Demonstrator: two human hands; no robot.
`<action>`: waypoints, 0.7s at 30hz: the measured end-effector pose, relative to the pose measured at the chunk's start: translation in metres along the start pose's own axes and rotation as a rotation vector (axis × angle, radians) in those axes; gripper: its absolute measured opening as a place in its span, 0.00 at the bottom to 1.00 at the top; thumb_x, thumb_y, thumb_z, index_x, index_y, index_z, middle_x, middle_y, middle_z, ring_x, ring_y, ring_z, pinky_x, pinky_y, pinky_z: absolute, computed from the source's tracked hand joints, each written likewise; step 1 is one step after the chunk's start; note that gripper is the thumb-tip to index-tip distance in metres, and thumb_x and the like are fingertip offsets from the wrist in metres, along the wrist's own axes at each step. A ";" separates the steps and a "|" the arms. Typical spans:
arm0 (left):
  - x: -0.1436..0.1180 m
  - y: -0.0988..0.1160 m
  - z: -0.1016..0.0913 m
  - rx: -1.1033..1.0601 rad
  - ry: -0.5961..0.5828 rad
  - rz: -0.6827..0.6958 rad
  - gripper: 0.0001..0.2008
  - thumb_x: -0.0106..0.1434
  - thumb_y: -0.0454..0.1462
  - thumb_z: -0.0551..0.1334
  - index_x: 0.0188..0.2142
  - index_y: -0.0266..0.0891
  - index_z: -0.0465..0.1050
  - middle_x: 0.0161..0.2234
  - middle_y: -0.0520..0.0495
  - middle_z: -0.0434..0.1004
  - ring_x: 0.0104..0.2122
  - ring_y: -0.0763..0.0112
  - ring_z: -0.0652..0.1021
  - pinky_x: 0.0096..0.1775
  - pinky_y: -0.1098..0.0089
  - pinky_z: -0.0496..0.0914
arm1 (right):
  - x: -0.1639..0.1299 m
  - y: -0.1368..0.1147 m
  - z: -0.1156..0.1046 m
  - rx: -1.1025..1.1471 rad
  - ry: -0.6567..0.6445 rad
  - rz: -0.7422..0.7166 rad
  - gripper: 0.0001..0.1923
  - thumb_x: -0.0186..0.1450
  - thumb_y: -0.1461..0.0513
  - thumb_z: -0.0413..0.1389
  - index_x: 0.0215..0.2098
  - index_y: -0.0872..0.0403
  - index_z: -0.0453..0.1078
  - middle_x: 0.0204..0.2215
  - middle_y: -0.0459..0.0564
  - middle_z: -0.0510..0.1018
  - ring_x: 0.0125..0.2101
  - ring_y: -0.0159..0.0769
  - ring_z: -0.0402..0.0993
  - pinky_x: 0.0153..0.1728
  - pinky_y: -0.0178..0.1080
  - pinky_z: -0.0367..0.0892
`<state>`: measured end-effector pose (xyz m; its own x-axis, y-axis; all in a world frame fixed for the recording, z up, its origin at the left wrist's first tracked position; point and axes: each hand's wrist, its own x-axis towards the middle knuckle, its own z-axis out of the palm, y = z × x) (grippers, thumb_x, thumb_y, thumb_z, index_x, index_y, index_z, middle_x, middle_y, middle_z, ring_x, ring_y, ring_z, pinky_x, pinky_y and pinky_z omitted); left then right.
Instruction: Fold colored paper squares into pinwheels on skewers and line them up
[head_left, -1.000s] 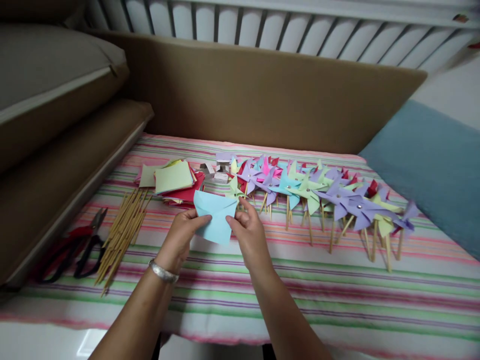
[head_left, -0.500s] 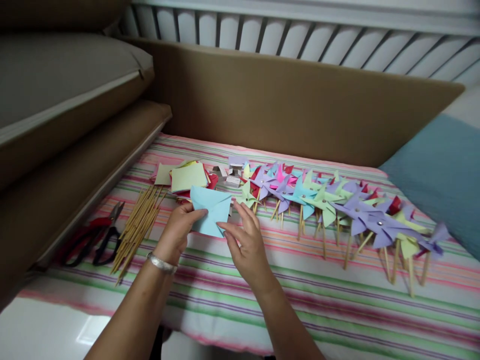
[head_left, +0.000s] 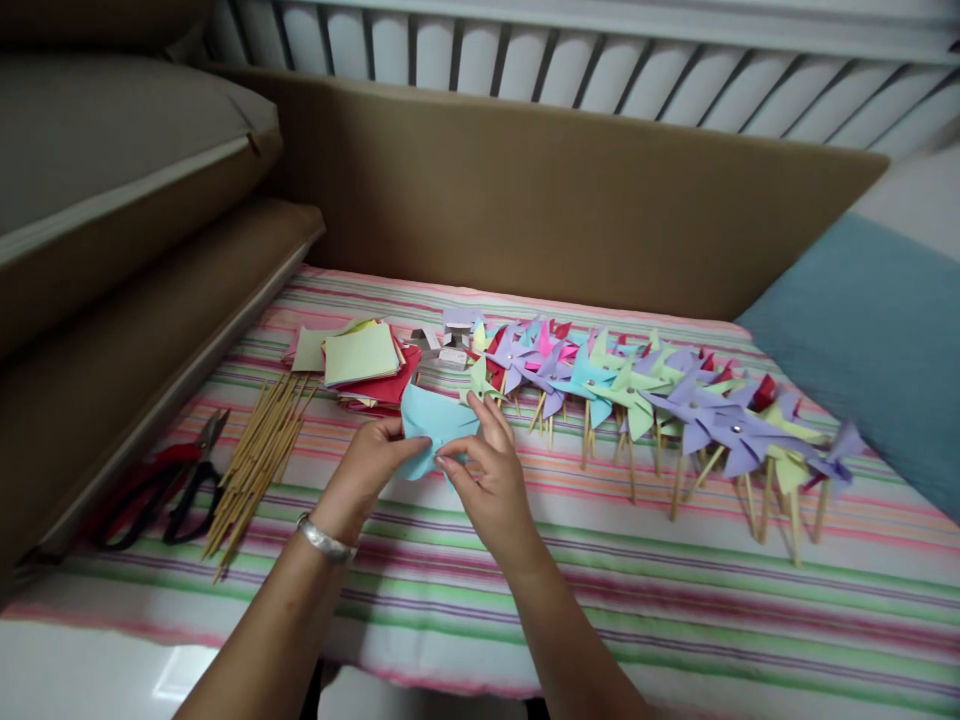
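A light blue paper square (head_left: 429, 408) is held up between my two hands, over the striped cloth. My left hand (head_left: 369, 465) pinches its left side, thumb on the front. On the right, my right hand (head_left: 484, 460) has thumb and forefinger closed on a corner of the paper that is bent in towards the middle; its other fingers stick up. Just behind the paper stand a small pale green pinwheel (head_left: 478, 380) and a pile of coloured paper squares (head_left: 361, 355).
Bamboo sticks (head_left: 259, 460) and black-and-red-handled scissors (head_left: 187, 480) lie on the left. Small opened boxes (head_left: 452, 345) sit behind the paper. Several finished pinwheels (head_left: 630, 390) stretch across the right. Brown cushions (head_left: 247, 260) rise at the left, a brown panel (head_left: 555, 200) at the back.
The paper was flatter before; now its right corner is curled in towards the centre by my right hand. My view has shifted slightly, moving the surroundings left.
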<state>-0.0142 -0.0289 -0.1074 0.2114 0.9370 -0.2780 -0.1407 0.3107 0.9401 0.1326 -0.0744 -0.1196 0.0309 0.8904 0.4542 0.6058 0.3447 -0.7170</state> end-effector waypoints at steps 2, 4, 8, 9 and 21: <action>-0.001 -0.001 0.002 0.022 -0.038 0.008 0.08 0.43 0.36 0.68 0.25 0.35 0.79 0.23 0.49 0.78 0.22 0.72 0.72 0.29 0.72 0.64 | 0.000 0.001 0.001 -0.016 -0.001 0.040 0.03 0.59 0.62 0.56 0.28 0.50 0.72 0.61 0.51 0.58 0.62 0.47 0.45 0.56 0.57 0.50; -0.002 -0.001 0.004 0.043 -0.058 0.014 0.08 0.43 0.36 0.68 0.25 0.35 0.79 0.23 0.49 0.78 0.22 0.72 0.72 0.30 0.71 0.64 | -0.001 0.001 0.001 -0.028 -0.008 0.067 0.04 0.59 0.62 0.56 0.28 0.51 0.72 0.61 0.52 0.57 0.62 0.48 0.44 0.56 0.57 0.51; -0.002 0.000 0.005 0.087 -0.067 0.006 0.08 0.42 0.36 0.68 0.25 0.34 0.78 0.21 0.50 0.76 0.22 0.73 0.70 0.29 0.72 0.63 | -0.001 0.001 0.002 -0.053 -0.003 0.079 0.04 0.59 0.63 0.56 0.28 0.52 0.72 0.60 0.54 0.59 0.62 0.48 0.45 0.56 0.56 0.52; -0.002 0.000 0.005 0.099 -0.066 0.002 0.08 0.42 0.36 0.68 0.24 0.34 0.78 0.21 0.50 0.75 0.21 0.73 0.70 0.29 0.72 0.63 | -0.001 0.001 0.002 -0.058 -0.001 0.080 0.04 0.59 0.63 0.56 0.27 0.52 0.72 0.60 0.54 0.59 0.62 0.48 0.45 0.56 0.56 0.51; -0.004 0.004 0.002 0.197 -0.165 -0.003 0.06 0.42 0.37 0.66 0.19 0.34 0.74 0.18 0.53 0.70 0.23 0.72 0.69 0.29 0.72 0.62 | 0.002 -0.001 0.001 -0.082 0.013 0.126 0.02 0.57 0.64 0.57 0.26 0.53 0.71 0.58 0.56 0.63 0.60 0.49 0.50 0.56 0.54 0.51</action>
<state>-0.0138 -0.0322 -0.1024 0.3693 0.8922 -0.2602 0.0479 0.2613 0.9641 0.1310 -0.0725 -0.1186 0.1212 0.9209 0.3705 0.6593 0.2043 -0.7236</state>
